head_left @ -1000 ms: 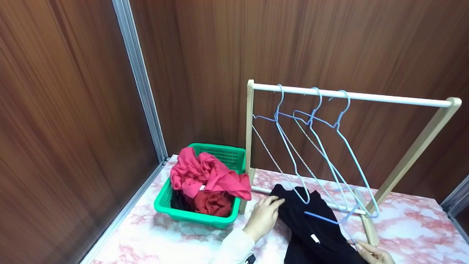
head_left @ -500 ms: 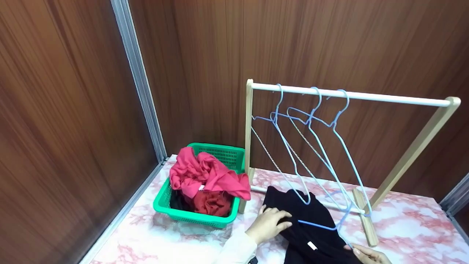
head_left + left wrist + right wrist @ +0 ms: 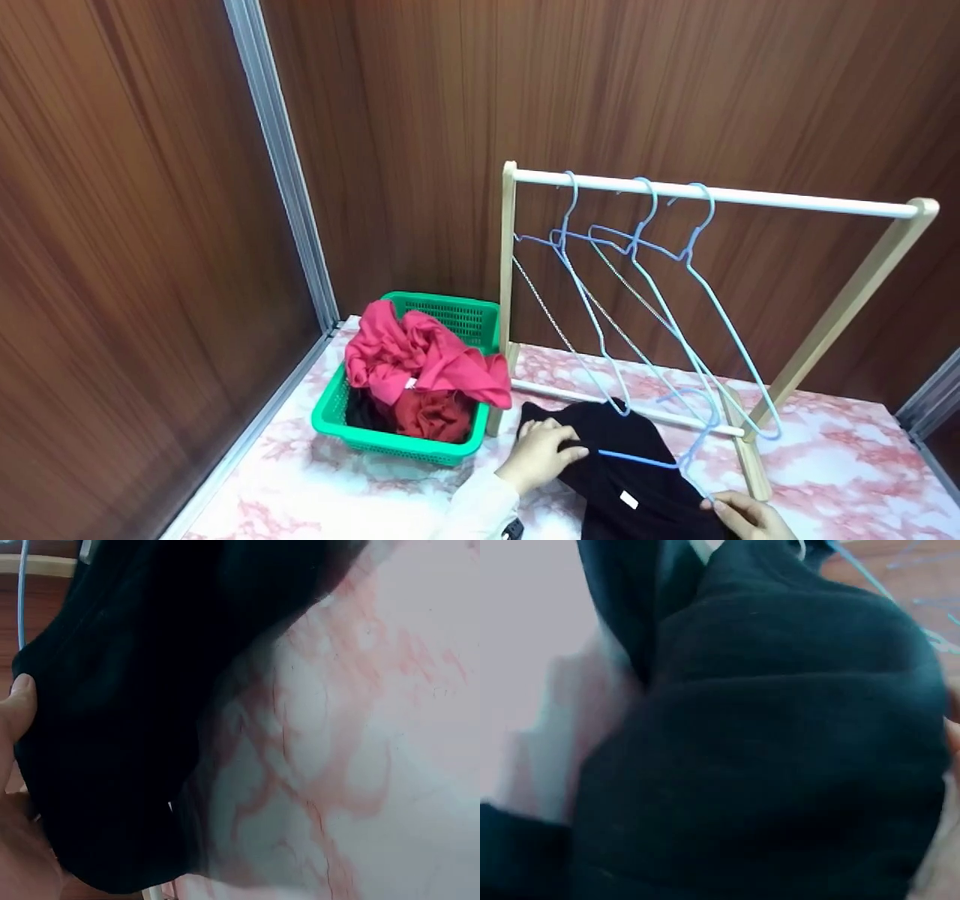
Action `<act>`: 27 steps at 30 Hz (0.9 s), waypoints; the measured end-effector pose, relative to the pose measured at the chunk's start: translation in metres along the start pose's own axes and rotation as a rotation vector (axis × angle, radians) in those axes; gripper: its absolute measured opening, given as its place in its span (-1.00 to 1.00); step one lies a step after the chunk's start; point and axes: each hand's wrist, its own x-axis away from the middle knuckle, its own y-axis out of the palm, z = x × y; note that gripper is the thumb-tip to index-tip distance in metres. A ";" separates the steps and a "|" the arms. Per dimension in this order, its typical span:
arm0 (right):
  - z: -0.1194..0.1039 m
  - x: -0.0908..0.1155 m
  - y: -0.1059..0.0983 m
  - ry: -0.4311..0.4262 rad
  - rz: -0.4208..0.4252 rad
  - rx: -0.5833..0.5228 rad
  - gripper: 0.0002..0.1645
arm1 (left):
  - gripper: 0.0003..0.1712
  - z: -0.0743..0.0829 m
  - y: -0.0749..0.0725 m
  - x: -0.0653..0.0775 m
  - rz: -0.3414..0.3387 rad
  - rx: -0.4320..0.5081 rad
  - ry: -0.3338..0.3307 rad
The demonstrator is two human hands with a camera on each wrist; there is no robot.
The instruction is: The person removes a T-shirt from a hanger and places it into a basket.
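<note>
A black garment (image 3: pixel 622 480) with a small white label lies spread on the table, partly beyond the bottom edge of the head view. My left hand (image 3: pixel 541 454) grips its left side; in the left wrist view the cloth passes between thumb (image 3: pixel 24 701) and fingers. A blue wire clothes hanger (image 3: pixel 637 459) is partly inside the garment, its hook (image 3: pixel 709 409) sticking out toward the rack. My right hand (image 3: pixel 750 514) pinches the hanger's right arm together with the garment's edge. Cloth hides the far end of the hanger's left arm.
A rack (image 3: pixel 750 197) with a white rail and wooden legs stands behind, with 3 blue hangers (image 3: pixel 731 319) on it. Their lower ends hang close over the garment. A green basket (image 3: pixel 405 448) of red and dark clothes (image 3: pixel 427 352) stands left. Wood-grain walls (image 3: pixel 405 135) enclose the table.
My left hand has taken hold of the garment's left side and drawn it left and nearer. The hanger has shifted left with its hook now clearer; my right hand moved slightly left.
</note>
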 end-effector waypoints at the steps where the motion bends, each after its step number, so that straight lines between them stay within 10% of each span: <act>1: -0.003 -0.002 0.001 0.008 0.001 0.049 -0.71 | -0.70 -0.001 0.000 0.000 -0.005 0.020 -0.004; 7: -0.019 -0.014 0.010 0.087 0.013 0.194 -0.78 | -0.73 -0.005 0.000 0.000 -0.017 0.043 -0.011; 16: -0.041 -0.033 0.039 0.074 0.329 0.293 -0.83 | -0.74 0.000 -0.002 -0.002 0.019 0.060 0.066; 27: -0.043 -0.028 0.025 0.221 0.299 0.428 -0.82 | -0.73 -0.005 -0.014 -0.008 0.106 0.321 -0.029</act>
